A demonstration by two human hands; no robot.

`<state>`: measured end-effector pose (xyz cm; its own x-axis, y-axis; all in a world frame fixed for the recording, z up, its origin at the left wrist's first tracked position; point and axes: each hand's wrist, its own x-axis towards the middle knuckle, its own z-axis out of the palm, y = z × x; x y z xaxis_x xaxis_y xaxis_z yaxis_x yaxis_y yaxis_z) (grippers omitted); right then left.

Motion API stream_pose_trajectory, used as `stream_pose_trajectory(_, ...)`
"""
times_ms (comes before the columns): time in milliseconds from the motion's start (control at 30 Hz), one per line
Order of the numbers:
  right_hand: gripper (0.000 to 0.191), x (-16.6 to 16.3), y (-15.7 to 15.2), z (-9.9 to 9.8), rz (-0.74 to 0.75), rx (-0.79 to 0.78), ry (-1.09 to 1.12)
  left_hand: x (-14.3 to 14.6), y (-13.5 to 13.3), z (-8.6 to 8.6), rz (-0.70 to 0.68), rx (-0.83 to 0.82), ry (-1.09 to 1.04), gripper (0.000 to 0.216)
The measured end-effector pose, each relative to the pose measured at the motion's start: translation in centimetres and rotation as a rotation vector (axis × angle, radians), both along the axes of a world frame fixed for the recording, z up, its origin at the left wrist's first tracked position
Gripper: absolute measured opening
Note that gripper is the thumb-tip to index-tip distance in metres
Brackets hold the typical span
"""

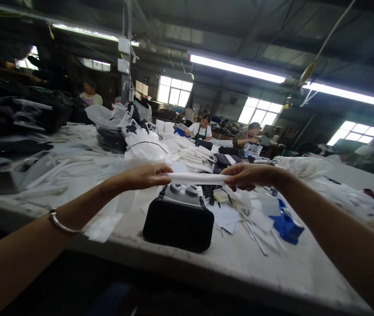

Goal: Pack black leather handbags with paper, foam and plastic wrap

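Dim workshop, ceiling strip lights (237, 68), windows (174, 91)

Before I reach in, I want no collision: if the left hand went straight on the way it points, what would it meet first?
Probably the right hand, holding the white strip's other end from the left hand.

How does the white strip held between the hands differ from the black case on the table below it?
The white strip is thin, long and pale; the black case is boxy and dark. The strip is held in the air, pinched by the left hand and right hand; the case rests untouched on the table.
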<state>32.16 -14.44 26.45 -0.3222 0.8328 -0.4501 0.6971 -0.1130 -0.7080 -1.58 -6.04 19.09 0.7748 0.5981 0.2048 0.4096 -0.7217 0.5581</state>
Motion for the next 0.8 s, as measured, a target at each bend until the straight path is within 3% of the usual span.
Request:
stream_pose_trajectory(133, 0.044, -0.9, 0.8, -1.7, 0.005, 0.000, 0.058, 1.4, -0.1, -1.3, 0.058, 0.251, 0.140, 0.037)
stream_pose_trajectory(267, 0.061, -0.6, 1.2, -3.6, -0.101, 0.137, 0.050, 1.1, 0.9, -3.7, 0.122, 0.394, 0.145, 0.030)
stream_pose_trajectory(367, 0.069, 0.1, 1.2, -5.2, -0.271, 0.294, -0.005, 0.0, 1.6, -4.9, 0.139, 0.401, 0.150, 0.033)
stream_pose_trajectory(600, 0.047, 1.2, 0.9, -10.4, -0.517, 0.731, -0.067, -1.5, 3.0, -5.6, 0.072, 0.224, 0.117, 0.038)
stream_pose_trajectory(700, 0.044, 3.7, -0.1, -12.5, -0.511, 0.764, -0.277, -1.5, 3.3, -6.1, 0.018, 0.198, 0.121, 0.036)
stream_pose_trajectory(800, 0.040, 6.9, -1.3, -12.8, -0.506, 0.700, -0.688, -1.4, 3.2, -6.3, 0.009, 0.304, 0.232, 0.030)
